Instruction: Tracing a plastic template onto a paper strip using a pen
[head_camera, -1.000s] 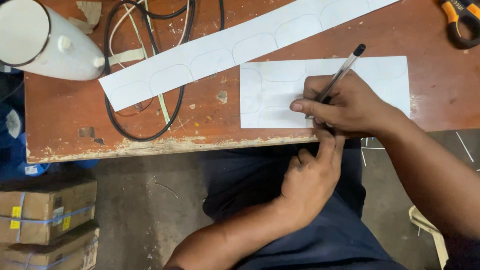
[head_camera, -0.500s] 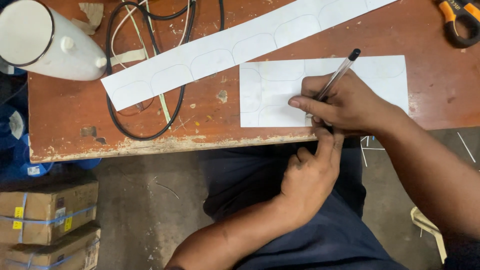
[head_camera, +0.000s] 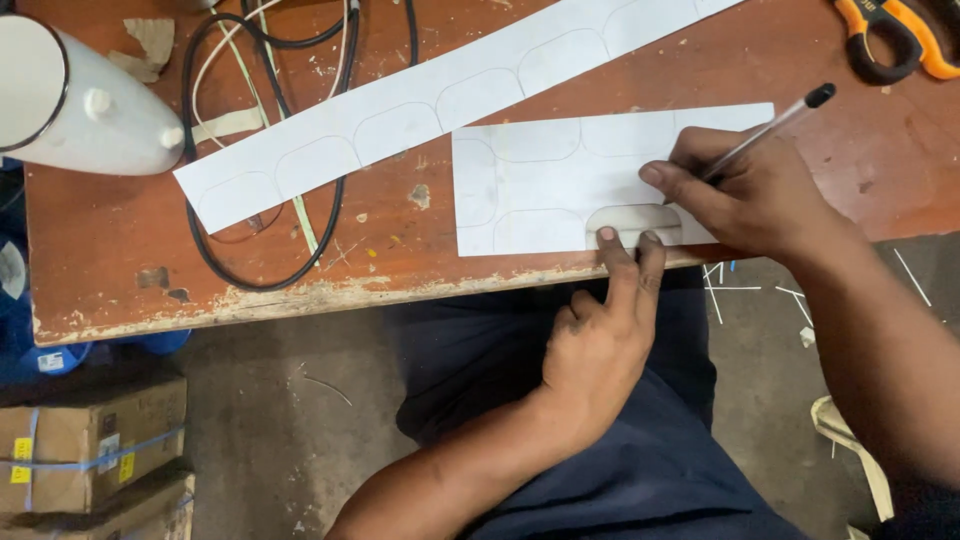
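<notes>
Since a moment ago the right hand (head_camera: 760, 195) has slid rightward along the white rectangular paper sheet (head_camera: 560, 185), uncovering the small rounded white template (head_camera: 632, 222) at the sheet's near edge; tracing looks partly done. Left hand (head_camera: 600, 330) pins the template with two extended fingertips pressed together. Right-hand fingers pinch a clear-barrelled pen with black cap (head_camera: 770, 130), its long axis diagonal, cap up-right, tip down-left on the sheet.

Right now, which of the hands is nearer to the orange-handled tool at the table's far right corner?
Right. The right hand, holding the pen, lies on the white sheet just below-left of the tool. The left hand is further off, at the table's near edge, fingers on the small template.
</notes>
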